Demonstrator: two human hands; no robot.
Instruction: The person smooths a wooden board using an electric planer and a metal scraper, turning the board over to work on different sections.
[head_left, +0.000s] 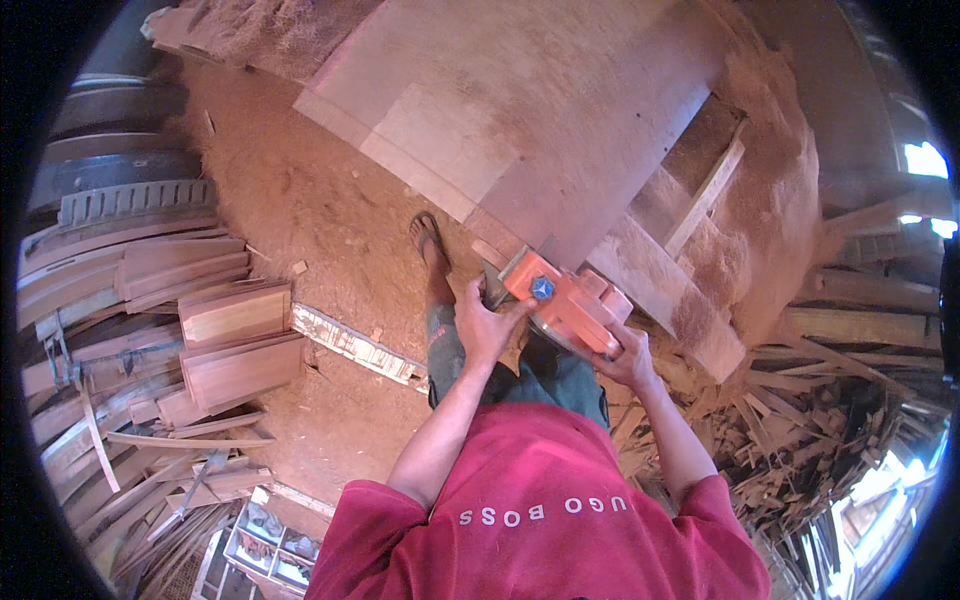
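An orange electric planer (575, 308) with a blue star-shaped knob is held in front of my body, at the near edge of a wide wooden work table (440, 135). My left hand (485, 325) grips its left end, the thumb lying over the body near the knob. Around the right end is my right hand (628, 358), its fingers partly hidden by the tool. A thin wooden strip (493, 253) shows just beyond the planer's left end. The underside of the planer is hidden.
Sawdust (290, 190) covers the floor and heaps up right of the table. A plank (670, 290) lies beside the table's right edge. Stacked boards (235, 315) stand at left, with a pale batten (355, 348) on the floor. Wood offcuts (790, 430) pile up at right.
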